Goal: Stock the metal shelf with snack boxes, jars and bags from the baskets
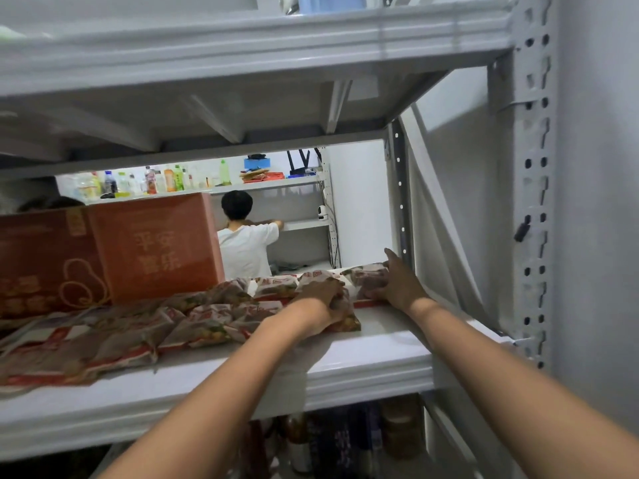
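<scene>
Down low and nearest, under the metal shelf (363, 361) board: a few jars (401, 430) and dark packs, blurry, stocked already by the look of it. Both forearms up over the rounded front lip. Behind that lip, a bare white strip of board, handy for sliding stuff sideways without tipping anything off the front.

Next back, the snack bags (193, 326), lying flat and overlapped like roof tiles from the left toward the far right corner. Probably laid that way to squeeze more in with the printed faces up. Left hand (323, 299) clamped over the top bag (342, 318), fingers curled round it, near end of the bag down on the board. Right hand (397, 281) just beside it on the end bag (368, 276), thumb sticking up next to the rear post (401, 202), fingers bent over the plastic. Gripping or only pushing? Can't tell. Guessing at squaring the last bags into that corner.

Tight spot though: post right against the end bag, no room further right, and an open back with nothing to stop a bag going over the far edge.

Left and further back, two red boxes (155, 247) upright, filling the height under the next board. Way beyond, a person in white (247, 243) at another rack (304, 224), bottles (152, 179) along its top.
</scene>
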